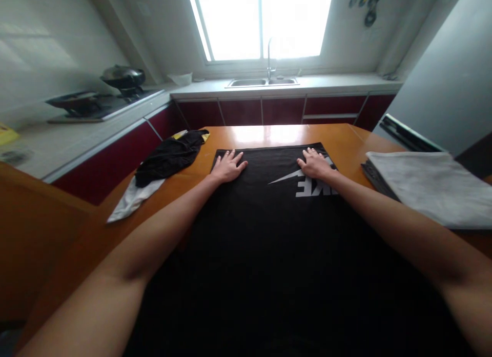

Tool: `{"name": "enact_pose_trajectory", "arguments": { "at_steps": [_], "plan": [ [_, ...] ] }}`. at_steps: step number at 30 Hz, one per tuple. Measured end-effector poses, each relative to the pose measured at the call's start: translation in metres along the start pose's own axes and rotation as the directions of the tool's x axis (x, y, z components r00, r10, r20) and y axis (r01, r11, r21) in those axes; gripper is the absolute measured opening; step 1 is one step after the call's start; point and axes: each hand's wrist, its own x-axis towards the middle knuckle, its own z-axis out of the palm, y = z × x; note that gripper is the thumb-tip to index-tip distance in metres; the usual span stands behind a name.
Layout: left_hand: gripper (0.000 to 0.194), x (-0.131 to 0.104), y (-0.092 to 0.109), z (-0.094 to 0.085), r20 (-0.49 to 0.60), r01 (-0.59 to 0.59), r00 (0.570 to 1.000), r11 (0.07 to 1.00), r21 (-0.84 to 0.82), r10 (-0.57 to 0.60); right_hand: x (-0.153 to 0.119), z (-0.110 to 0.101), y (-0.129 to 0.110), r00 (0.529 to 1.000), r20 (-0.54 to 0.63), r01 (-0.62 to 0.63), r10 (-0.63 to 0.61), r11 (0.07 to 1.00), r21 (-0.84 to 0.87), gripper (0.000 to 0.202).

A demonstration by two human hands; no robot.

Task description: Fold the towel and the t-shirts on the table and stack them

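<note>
Wooden table (342, 134) in a window-lit kitchen: black garment (261, 223) flat beneath two spread hands

From my end of the head feed, I see the black garment laid out along the middle of the table, its far hem a little short of the table's far edge. Its near part runs into deep shadow, so I can't tell where it ends or whether it hangs over the near edge. White print (305, 187) sits toward its far right corner, upside down to me and partly covered.

At the far left corner of the cloth, the left hand (229, 167) rests palm down, fingers fanned wide and thumb out to the side. The right hand (315, 163) lies flat near the opposite far corner, over part of the print, fingers also apart. Neither pinches anything.

I'd judge this fabric light, limp and in no way fragile, likely to slide on the table's glossy top. I'd take hold at the two far corners, pinching every layer, since a loose grip may lift only the top one.

Along the table's left edge, toward the far left corner, lies a crumpled dark cloth (172, 157) with white and yellow parts. By the right edge sits a folded grey pile (434, 185). Beyond the far edge I see dark red cabinets (242, 112), a double sink (248, 82) and the bright window (230, 23).
</note>
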Motion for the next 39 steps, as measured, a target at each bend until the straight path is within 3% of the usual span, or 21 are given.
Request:
{"name": "enact_pose_trajectory", "arguments": {
  "at_steps": [4, 11, 14, 17, 19, 21, 23, 26, 28, 32, 35, 39],
  "plan": [
    [0.075, 0.005, -0.001, 0.002, -0.025, -0.007, 1.000, 1.000, -0.028, 0.006, 0.026, -0.007, 0.012, 0.999, -0.047, 0.003, -0.003, 1.000, 0.001, 0.070],
    [0.075, 0.020, -0.003, -0.003, 0.026, 0.013, 1.000, 0.999, -0.039, -0.012, 0.055, -0.006, 0.046, 0.982, 0.094, -0.164, 0.166, 0.986, -0.033, 0.084],
    [0.071, 0.025, 0.001, -0.010, 0.016, 0.015, 1.000, 0.996, -0.090, -0.014, 0.053, -0.011, 0.037, 0.990, -0.002, -0.138, 0.138, 0.990, -0.042, 0.081],
    [0.066, 0.010, 0.010, -0.015, -0.032, -0.059, 0.998, 0.991, -0.121, 0.055, 0.033, -0.018, 0.005, 0.990, -0.128, -0.055, 0.055, 0.998, 0.004, 0.072],
    [0.066, -0.016, 0.019, -0.015, -0.013, -0.191, 0.982, 0.976, -0.106, 0.190, 0.003, -0.022, -0.023, 0.993, -0.100, 0.067, -0.060, 0.995, 0.069, 0.067],
    [0.065, -0.054, 0.026, -0.015, 0.040, -0.310, 0.948, 0.945, -0.099, 0.315, -0.042, -0.025, -0.048, 0.964, -0.023, 0.267, -0.266, 0.958, 0.107, 0.065],
    [0.061, -0.097, 0.033, -0.016, 0.079, -0.371, 0.922, 0.924, -0.091, 0.378, -0.095, -0.028, -0.065, 0.891, 0.054, 0.440, -0.451, 0.886, 0.143, 0.065],
    [0.060, -0.161, 0.040, -0.021, 0.112, -0.448, 0.885, 0.892, -0.069, 0.453, -0.174, -0.036, -0.075, 0.766, 0.158, 0.590, -0.623, 0.779, 0.212, 0.066],
    [0.061, -0.199, 0.047, -0.027, 0.135, -0.495, 0.856, 0.867, -0.064, 0.499, -0.217, -0.045, -0.076, 0.707, 0.208, 0.626, -0.676, 0.735, 0.258, 0.069],
    [0.066, -0.268, 0.067, -0.036, 0.197, -0.570, 0.792, 0.816, -0.099, 0.578, -0.277, -0.061, -0.077, 0.653, 0.277, 0.625, -0.704, 0.709, 0.327, 0.074],
    [0.070, -0.308, 0.082, -0.039, 0.219, -0.596, 0.761, 0.791, -0.136, 0.611, -0.306, -0.069, -0.078, 0.641, 0.291, 0.620, -0.710, 0.703, 0.349, 0.076],
    [0.070, -0.340, 0.094, -0.039, 0.210, -0.587, 0.769, 0.797, -0.143, 0.604, -0.329, -0.076, -0.078, 0.668, 0.266, 0.619, -0.695, 0.717, 0.321, 0.074]
  ]
}}
